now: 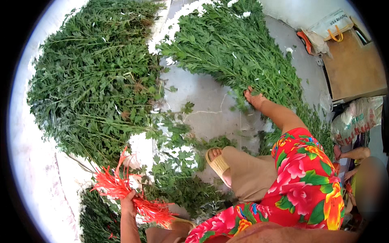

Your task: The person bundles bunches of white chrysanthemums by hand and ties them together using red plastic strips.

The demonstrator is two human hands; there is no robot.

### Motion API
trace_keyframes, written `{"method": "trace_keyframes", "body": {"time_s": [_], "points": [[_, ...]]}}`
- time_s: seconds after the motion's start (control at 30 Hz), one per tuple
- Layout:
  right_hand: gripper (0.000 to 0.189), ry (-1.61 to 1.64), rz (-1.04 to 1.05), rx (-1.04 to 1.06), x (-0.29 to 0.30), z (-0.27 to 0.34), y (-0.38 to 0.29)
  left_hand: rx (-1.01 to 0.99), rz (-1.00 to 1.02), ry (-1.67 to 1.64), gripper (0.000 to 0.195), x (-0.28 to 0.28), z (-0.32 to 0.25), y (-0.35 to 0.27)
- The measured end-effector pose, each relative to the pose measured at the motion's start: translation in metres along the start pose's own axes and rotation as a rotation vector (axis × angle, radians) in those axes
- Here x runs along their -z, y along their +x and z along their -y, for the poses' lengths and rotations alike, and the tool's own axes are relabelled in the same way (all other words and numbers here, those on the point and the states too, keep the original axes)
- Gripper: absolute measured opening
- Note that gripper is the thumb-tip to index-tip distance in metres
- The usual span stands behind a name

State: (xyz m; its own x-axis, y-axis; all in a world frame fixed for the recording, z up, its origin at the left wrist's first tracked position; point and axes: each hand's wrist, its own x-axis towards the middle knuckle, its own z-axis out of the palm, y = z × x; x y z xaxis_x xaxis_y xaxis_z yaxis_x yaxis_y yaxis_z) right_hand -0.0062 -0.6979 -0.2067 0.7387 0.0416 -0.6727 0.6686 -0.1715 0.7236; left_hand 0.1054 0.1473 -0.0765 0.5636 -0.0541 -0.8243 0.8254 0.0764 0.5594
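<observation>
My left hand (129,200), at the lower left, is closed around a thick bunch of red plastic strips (114,185), whose loose ends spread out on both sides. My right hand (255,98) reaches to the near edge of a long pile of leafy green stems with white chrysanthemum blooms (225,45). Its fingers touch the foliage and are partly hidden, so whether they grip a stem cannot be told. To the left lies a second, wide heap of leafy flower stems (97,79), with white blooms along its far left rim.
Loose leaves (179,185) litter the grey floor (206,100) around my sandalled feet. More stems (100,215) lie at the bottom left. A cardboard box (355,66), a white bag (337,24) and a printed sack (355,121) stand at right, near another person (358,152).
</observation>
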Motion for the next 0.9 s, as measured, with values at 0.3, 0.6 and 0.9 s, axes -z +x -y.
{"method": "trace_keyframes", "body": {"time_s": [0.3, 0.6, 0.9], "points": [[0.044, 1.073, -0.259, -0.019, 0.198, -0.027, -0.078, 0.157, 0.050, 0.036, 0.022, -0.009, -0.006, 0.026], [0.051, 1.414, -0.770, -0.655, 0.252, -0.017, -0.103, 0.059, 0.007, 0.110, 0.023, 0.000, 0.010, 0.041], [0.054, 0.881, -0.287, -0.288, 0.169, -0.039, -0.029, 0.068, -0.059, -0.043, 0.022, -0.002, 0.118, 0.087]]}}
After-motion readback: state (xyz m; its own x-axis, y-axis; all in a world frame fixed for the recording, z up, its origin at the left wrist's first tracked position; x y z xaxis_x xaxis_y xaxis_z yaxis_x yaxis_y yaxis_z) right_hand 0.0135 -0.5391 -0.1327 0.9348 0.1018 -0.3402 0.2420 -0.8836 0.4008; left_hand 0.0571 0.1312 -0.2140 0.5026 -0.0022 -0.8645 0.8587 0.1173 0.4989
